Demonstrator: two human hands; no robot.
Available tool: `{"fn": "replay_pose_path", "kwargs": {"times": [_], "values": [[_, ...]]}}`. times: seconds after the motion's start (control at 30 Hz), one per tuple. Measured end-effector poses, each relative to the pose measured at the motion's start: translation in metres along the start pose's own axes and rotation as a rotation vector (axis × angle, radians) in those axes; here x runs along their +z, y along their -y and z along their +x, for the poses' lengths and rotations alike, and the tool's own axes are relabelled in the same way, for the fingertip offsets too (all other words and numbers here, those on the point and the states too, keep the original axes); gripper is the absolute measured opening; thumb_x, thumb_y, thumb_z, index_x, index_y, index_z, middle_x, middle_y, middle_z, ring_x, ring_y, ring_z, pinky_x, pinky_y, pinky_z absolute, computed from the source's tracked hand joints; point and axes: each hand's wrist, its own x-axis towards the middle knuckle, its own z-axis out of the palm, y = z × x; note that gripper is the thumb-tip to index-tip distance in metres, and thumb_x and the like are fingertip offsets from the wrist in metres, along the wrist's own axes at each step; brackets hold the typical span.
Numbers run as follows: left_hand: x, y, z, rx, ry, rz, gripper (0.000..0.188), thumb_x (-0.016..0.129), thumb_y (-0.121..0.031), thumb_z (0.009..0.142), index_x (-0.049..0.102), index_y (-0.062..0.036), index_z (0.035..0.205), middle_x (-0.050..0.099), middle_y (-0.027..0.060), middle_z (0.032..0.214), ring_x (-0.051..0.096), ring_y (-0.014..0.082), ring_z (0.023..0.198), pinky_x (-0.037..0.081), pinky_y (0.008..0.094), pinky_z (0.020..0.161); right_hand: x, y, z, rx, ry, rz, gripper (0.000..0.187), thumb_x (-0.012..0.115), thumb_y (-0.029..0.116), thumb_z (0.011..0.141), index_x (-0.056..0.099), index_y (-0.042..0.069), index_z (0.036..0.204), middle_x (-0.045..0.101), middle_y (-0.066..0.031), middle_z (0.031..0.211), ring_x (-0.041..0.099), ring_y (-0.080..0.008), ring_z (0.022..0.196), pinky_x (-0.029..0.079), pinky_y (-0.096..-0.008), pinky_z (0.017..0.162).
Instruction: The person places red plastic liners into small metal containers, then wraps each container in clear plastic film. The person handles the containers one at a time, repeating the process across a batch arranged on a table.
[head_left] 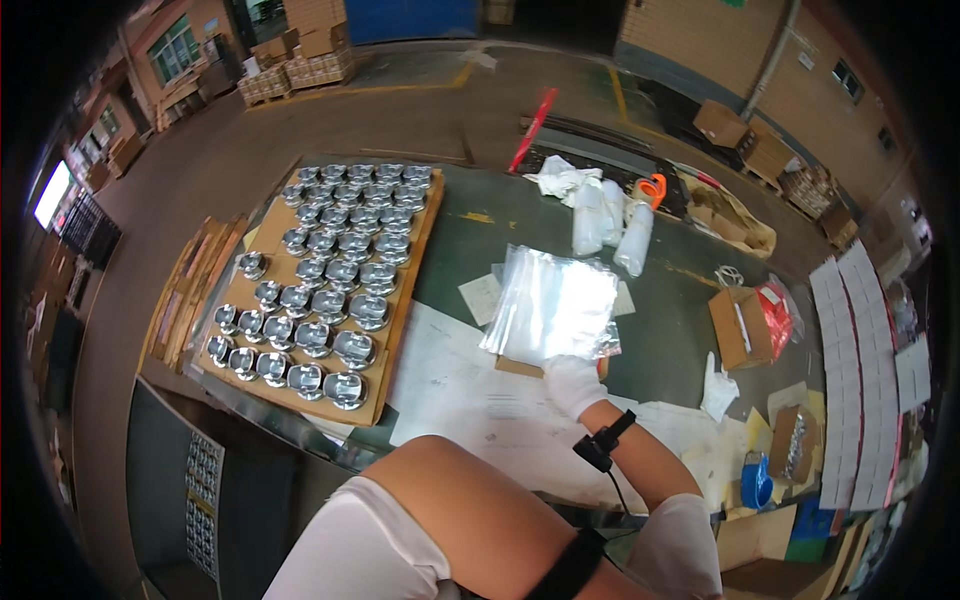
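My right hand [574,386], in a white glove, is at the near edge of a stack of clear plastic bags [555,300]. Its fingers look bunched together on that edge, with their tips partly hidden. A brown cardboard piece [518,367] shows under the bags, and papers [481,298] stick out beside them. My left forearm crosses the lower middle and runs out at the bottom edge, so my left hand is out of sight. To the left, shiny metal pistons [343,273] stand in rows on a brown cardboard sheet [408,305].
White plastic rolls [590,215] and an orange tape dispenser [652,188] lie at the back right. A small cardboard box [740,328], a loose white glove [718,390] and a blue tape roll [757,482] are on the right. Large paper sheets [450,375] cover the near tabletop.
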Motion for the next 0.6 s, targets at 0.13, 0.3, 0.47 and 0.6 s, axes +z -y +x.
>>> {"fn": "replay_pose_path", "kwargs": {"times": [0.13,0.3,0.47,0.6], "values": [[-0.011,0.033,-0.01,0.033,-0.114,-0.346,0.032,0.063,-0.033,0.086,0.064,-0.0032,0.075,0.065,0.0143,0.079,0.062,0.0265,0.076,0.048,0.0354,0.069,0.004,-0.004,-0.004,0.055,0.039,0.044,0.016,0.056,0.02,0.085,0.065,0.007,0.082,0.065,-0.0156,0.08,0.066,-0.0323,0.075,0.053,-0.0443,0.068],[-0.03,0.066,-0.011,0.022,-0.219,-0.63,0.029,0.065,-0.031,0.086,0.066,-0.0034,0.077,0.066,0.0126,0.077,0.063,0.0245,0.076,0.048,0.0343,0.068,0.01,-0.007,-0.004,0.035,0.025,0.056,0.015,0.058,0.019,0.084,0.064,0.006,0.083,0.065,-0.0172,0.08,0.066,-0.0343,0.075,0.052,-0.0456,0.069],[-0.039,0.094,-0.016,0.11,-0.249,-0.441,0.029,0.065,-0.033,0.088,0.068,-0.0046,0.085,0.066,0.0117,0.079,0.063,0.0224,0.077,0.048,0.033,0.069,0.002,-0.007,0.006,0.0,0.048,0.066,0.013,0.054,0.015,0.083,0.065,0.008,0.083,0.066,-0.0147,0.079,0.067,-0.0321,0.074,0.052,-0.0453,0.066],[-0.062,0.109,-0.025,-0.14,-0.304,-0.4,0.022,0.064,-0.027,0.086,0.062,-0.0049,0.087,0.061,0.0111,0.085,0.061,0.0249,0.081,0.047,0.0359,0.072,0.001,0.007,0.04,0.025,0.063,0.01,0.016,0.051,0.012,0.083,0.067,0.012,0.084,0.067,-0.0103,0.079,0.069,-0.0278,0.075,0.053,-0.0438,0.066]]}}
